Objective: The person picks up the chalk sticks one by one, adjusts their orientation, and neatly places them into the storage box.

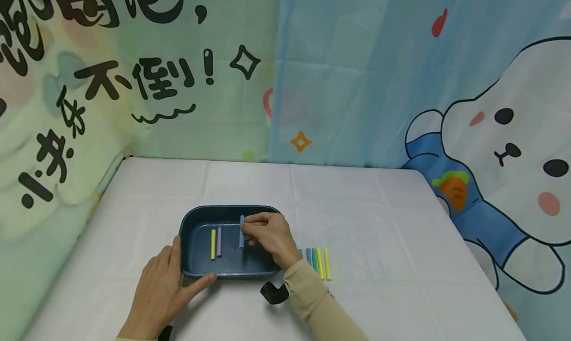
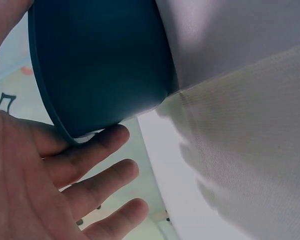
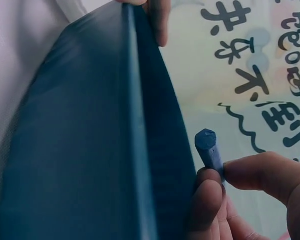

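Observation:
A dark blue tray (image 1: 232, 274) with rounded corners sits on the white-covered table. My left hand (image 1: 156, 284) rests against its front left corner, fingers along the left wall and thumb by the front edge; in the left wrist view these fingers look fairly straight against the tray's outside (image 2: 99, 65). Over the tray, my right hand (image 1: 271, 234) pinches a blue chalk stick (image 1: 242, 238) between thumb and fingers. That chalk's blunt end (image 3: 207, 140) faces the right wrist camera. Left of it, a yellow chalk stick (image 1: 213, 245) and a purple one (image 1: 219, 242) lie side by side inside the tray.
Right of the tray, several chalk sticks lie in a row, among them a yellow one (image 1: 327, 264) and a blue one (image 1: 309, 256); the right forearm partly covers this row. A black strap piece (image 1: 274, 293) shows by the right wrist. Printed curtains (image 1: 348, 83) stand behind the table.

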Available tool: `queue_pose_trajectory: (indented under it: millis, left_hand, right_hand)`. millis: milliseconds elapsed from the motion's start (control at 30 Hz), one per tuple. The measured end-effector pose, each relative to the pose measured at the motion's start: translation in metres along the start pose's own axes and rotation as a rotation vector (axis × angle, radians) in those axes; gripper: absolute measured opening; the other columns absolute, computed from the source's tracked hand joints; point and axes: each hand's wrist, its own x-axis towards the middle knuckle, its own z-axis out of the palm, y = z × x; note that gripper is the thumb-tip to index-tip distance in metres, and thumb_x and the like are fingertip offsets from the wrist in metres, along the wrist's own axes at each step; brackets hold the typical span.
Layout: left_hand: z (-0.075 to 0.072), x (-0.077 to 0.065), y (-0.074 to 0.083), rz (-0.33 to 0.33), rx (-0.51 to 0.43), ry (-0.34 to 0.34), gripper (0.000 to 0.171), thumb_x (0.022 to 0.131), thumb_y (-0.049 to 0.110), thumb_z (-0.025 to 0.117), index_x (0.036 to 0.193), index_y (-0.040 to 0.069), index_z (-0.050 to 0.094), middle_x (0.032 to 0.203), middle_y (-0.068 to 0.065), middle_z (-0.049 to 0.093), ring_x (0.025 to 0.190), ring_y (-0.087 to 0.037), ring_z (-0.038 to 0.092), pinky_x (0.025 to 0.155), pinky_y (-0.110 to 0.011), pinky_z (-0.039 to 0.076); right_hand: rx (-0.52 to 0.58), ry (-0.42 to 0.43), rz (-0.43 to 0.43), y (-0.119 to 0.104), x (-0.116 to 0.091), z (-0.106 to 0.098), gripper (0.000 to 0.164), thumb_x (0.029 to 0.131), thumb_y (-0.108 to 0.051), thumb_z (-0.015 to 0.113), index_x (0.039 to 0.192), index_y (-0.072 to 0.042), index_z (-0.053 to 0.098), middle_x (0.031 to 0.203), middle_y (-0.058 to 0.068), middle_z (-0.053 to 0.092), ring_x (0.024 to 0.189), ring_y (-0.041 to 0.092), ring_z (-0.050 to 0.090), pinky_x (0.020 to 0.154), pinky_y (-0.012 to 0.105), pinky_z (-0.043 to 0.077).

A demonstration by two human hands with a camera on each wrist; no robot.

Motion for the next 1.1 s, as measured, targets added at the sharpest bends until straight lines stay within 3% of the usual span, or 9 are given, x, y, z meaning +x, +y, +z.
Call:
queue_pose_trajectory:
  millis: [233, 567, 833, 1100]
  left_hand:
    - [-0.001, 0.001, 0.001, -0.005, 0.004, 0.002, 0.119, 0.08, 0.075, 0.069, 0.149, -0.015, 0.034, 0.126, -0.032, 0.056, 0.108, -0.043, 0.06, 0.098, -0.059, 0.046]
    - [-0.001, 0.001, 0.001, -0.011, -0.003, -0.008, 0.12, 0.079, 0.077, 0.067, 0.149, -0.015, 0.034, 0.127, -0.031, 0.056, 0.109, -0.043, 0.059, 0.098, -0.059, 0.046]
    - [-0.001, 0.001, 0.001, 0.006, -0.014, -0.002, 0.119, 0.08, 0.075, 0.068, 0.149, -0.016, 0.034, 0.127, -0.031, 0.056, 0.108, -0.042, 0.06, 0.096, -0.058, 0.047]
    - [-0.001, -0.001, 0.0, 0.008, -0.025, -0.003, 0.12, 0.081, 0.078, 0.065, 0.149, -0.016, 0.033, 0.126, -0.031, 0.057, 0.107, -0.042, 0.06, 0.095, -0.058, 0.047]
  right_hand:
    - [-0.003, 0.008, 0.006, -0.002, 0.007, 0.01, 0.021, 0.085, -0.008, 0.077, 0.104, 0.001, 0.074, 0.081, 0.009, 0.074, 0.073, 0.027, 0.072, 0.069, 0.04, 0.061]
    - [-0.038, 0.021, 0.051, 0.003, 0.009, 0.023, 0.017, 0.084, -0.006, 0.077, 0.099, 0.0, 0.075, 0.076, 0.007, 0.072, 0.061, 0.016, 0.067, 0.065, 0.036, 0.061]
    - [-0.035, 0.016, 0.066, 0.006, 0.012, 0.032, 0.015, 0.084, -0.003, 0.077, 0.098, 0.001, 0.075, 0.073, 0.006, 0.071, 0.059, 0.014, 0.066, 0.061, 0.03, 0.059]
    - [-0.108, 0.012, 0.085, 0.009, 0.013, 0.043, 0.013, 0.086, -0.002, 0.076, 0.098, 0.001, 0.074, 0.072, 0.004, 0.071, 0.059, 0.012, 0.065, 0.058, 0.028, 0.058]
